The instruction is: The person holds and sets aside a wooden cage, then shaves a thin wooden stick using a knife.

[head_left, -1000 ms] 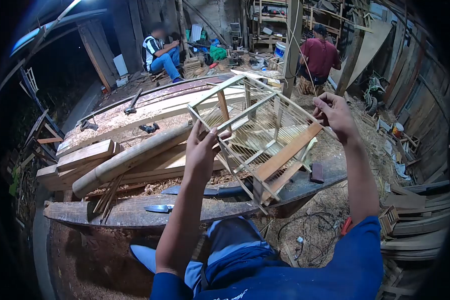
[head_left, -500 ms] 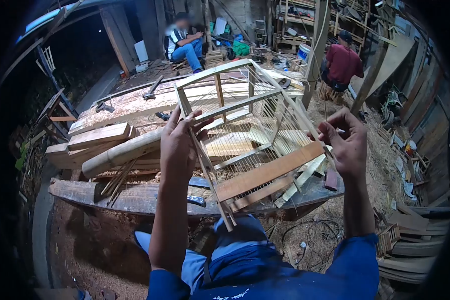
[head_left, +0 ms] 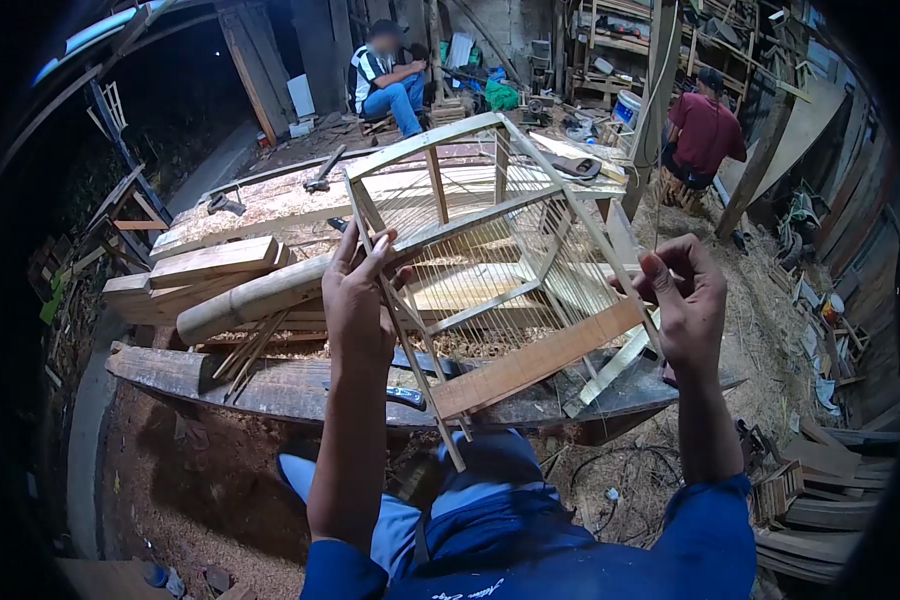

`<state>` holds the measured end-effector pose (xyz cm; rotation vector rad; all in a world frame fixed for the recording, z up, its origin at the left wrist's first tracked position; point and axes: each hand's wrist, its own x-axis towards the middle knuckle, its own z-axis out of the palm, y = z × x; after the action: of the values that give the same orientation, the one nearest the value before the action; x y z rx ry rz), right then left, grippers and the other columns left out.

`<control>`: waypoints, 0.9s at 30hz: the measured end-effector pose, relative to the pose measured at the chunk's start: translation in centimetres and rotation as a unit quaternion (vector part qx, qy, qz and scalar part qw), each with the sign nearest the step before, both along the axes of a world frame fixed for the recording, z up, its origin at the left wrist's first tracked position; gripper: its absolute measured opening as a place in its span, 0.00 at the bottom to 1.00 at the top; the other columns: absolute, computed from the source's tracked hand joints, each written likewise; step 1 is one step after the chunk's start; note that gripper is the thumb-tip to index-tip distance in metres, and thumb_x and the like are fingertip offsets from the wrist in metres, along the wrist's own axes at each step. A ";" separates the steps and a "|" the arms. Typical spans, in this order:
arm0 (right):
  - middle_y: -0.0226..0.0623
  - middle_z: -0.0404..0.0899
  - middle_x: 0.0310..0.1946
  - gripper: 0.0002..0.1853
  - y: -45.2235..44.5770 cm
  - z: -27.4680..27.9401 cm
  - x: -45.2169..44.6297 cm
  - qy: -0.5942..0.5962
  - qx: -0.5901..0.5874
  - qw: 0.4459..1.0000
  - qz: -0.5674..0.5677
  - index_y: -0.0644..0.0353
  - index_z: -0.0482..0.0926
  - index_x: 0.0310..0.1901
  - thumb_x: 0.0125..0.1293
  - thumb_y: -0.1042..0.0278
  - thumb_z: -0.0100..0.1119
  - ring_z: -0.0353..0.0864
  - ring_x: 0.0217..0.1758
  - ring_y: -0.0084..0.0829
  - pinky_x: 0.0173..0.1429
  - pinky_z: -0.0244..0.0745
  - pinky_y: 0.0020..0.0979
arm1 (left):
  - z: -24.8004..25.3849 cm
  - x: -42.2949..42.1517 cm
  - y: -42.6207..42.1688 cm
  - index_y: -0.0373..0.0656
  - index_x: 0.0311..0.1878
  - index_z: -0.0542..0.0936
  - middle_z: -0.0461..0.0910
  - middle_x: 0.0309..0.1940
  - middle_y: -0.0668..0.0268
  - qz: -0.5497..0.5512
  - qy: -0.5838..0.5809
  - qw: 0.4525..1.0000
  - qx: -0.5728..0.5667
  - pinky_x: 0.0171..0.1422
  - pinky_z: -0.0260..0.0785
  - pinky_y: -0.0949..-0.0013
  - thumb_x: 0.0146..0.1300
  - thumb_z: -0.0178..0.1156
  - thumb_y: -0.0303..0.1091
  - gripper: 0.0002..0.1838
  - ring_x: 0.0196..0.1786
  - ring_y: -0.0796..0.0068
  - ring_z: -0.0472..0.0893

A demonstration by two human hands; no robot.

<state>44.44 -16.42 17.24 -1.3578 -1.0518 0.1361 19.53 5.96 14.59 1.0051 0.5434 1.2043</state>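
A wooden birdcage [head_left: 535, 334] with thin closely spaced bars and a broad reddish-brown board is held tilted above the bench. My left hand [head_left: 358, 295] is closed round its left frame post. At the cage's right side, my right hand [head_left: 692, 300] has thumb and fingers pinched together. A thin stick [head_left: 657, 222] rises from these fingertips, beside the right frame rail; its lower end is hidden. Below the cage, a knife [head_left: 406, 397] with a dark handle lies at the bench edge.
The wooden bench [head_left: 270, 391] carries a rounded log [head_left: 245, 306], squared timber blocks [head_left: 215, 264], thin sticks [head_left: 255, 357] and shavings. Farther back lies a hammer [head_left: 324, 170]. One person [head_left: 395, 85] sits at the back and another [head_left: 705, 130] at right, near a wooden post [head_left: 654, 110].
The cage has tipped slightly, so its lower slat under the broad board is now mostly hidden. My right hand has shifted slightly down and left. The view has turned a little left.
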 end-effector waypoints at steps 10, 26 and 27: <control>0.38 0.84 0.37 0.09 0.3 -0.8 0.1 0.038 -0.012 0.999 0.020 0.69 0.80 0.47 0.78 0.70 0.63 0.92 0.39 0.32 0.45 0.90 0.31 | -0.2 -0.4 -1.0 0.38 0.80 0.67 0.83 0.54 0.62 0.000 -0.044 0.999 0.021 0.52 0.79 0.69 0.74 0.59 0.22 0.32 0.50 0.79 0.82; 0.40 0.88 0.38 0.07 0.3 -1.4 0.7 0.112 -0.071 0.990 0.054 0.68 0.81 0.46 0.75 0.73 0.66 0.90 0.42 0.27 0.51 0.86 0.30 | -1.7 -1.2 -2.2 0.34 0.79 0.67 0.83 0.56 0.58 0.065 -0.053 0.992 0.099 0.55 0.82 0.66 0.72 0.60 0.20 0.33 0.55 0.74 0.84; 0.40 0.88 0.38 0.06 0.2 -1.4 0.6 0.035 -0.044 0.998 0.019 0.68 0.81 0.45 0.75 0.73 0.66 0.90 0.43 0.27 0.53 0.84 0.30 | -1.8 -1.1 -2.5 0.34 0.79 0.66 0.83 0.56 0.58 0.081 -0.048 0.989 0.111 0.57 0.82 0.65 0.72 0.60 0.19 0.33 0.55 0.74 0.84</control>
<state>45.00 -16.22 15.80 -1.4034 -1.0221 0.2588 18.38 3.46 12.75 1.0986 0.4275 1.4750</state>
